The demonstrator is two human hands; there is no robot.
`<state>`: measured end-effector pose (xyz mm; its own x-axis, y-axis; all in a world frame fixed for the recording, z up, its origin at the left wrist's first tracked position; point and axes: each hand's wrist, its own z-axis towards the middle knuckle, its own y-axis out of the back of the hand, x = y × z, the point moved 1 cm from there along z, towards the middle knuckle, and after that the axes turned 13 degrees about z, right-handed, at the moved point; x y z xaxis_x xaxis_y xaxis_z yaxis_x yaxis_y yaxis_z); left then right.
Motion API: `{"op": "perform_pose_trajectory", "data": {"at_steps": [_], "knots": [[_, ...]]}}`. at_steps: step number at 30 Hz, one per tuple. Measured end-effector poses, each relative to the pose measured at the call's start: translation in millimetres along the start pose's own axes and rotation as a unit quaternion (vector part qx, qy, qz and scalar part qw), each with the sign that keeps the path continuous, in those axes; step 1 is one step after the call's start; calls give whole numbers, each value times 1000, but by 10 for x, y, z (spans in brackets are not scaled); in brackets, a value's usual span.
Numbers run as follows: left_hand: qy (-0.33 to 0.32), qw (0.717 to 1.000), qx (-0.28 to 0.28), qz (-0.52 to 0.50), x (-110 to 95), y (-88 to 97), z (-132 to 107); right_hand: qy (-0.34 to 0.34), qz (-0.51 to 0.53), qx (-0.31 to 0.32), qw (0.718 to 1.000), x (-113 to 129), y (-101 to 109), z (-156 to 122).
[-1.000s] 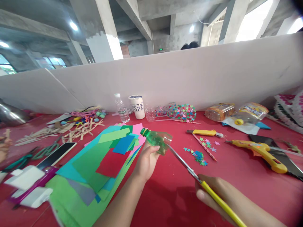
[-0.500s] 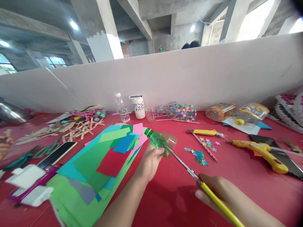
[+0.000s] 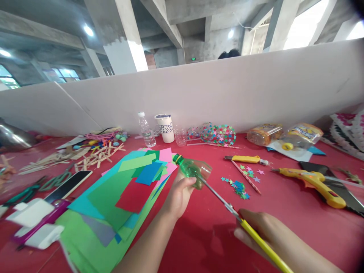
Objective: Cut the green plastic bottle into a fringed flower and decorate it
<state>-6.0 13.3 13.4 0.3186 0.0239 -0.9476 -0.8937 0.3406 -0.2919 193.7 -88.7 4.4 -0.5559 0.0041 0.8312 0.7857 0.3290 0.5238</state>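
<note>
My left hand is closed around the cut-off top of a green plastic bottle, whose capped neck points up and left. The clear, open end of the piece faces right. My right hand is wrapped round yellow-handled scissors, seen nearly edge-on. Their metal blades reach up and left, and the tips meet the bottle top beside my left thumb. From this angle I cannot tell how far the blades are apart. Left of my left hand lies a stack of coloured paper.
A yellow utility knife, star sequins and a yellow glue gun lie to the right. At the back stand a water bottle and a white cup. A phone lies left; another person's hand shows at the edge.
The bottle top and my left hand have shifted very slightly left. The scissors stay against the bottle top. At the left edge, the other person's hand has moved.
</note>
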Motion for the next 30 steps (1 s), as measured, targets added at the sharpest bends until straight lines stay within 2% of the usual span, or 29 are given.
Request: {"op": "perform_pose_trajectory", "data": {"at_steps": [4, 11, 21, 30], "knots": [[5, 1000, 2, 5, 10, -8, -3, -7, 2, 3, 1000, 5, 7, -4], [1, 1000, 3, 8, 36, -3, -14, -6, 26, -54, 998, -11, 6, -17], [3, 1000, 8, 5, 15, 4, 4, -8, 14, -61, 998, -8, 17, -25], [-25, 995, 75, 60, 58, -43, -27, 19, 34, -50, 998, -58, -7, -22]]}}
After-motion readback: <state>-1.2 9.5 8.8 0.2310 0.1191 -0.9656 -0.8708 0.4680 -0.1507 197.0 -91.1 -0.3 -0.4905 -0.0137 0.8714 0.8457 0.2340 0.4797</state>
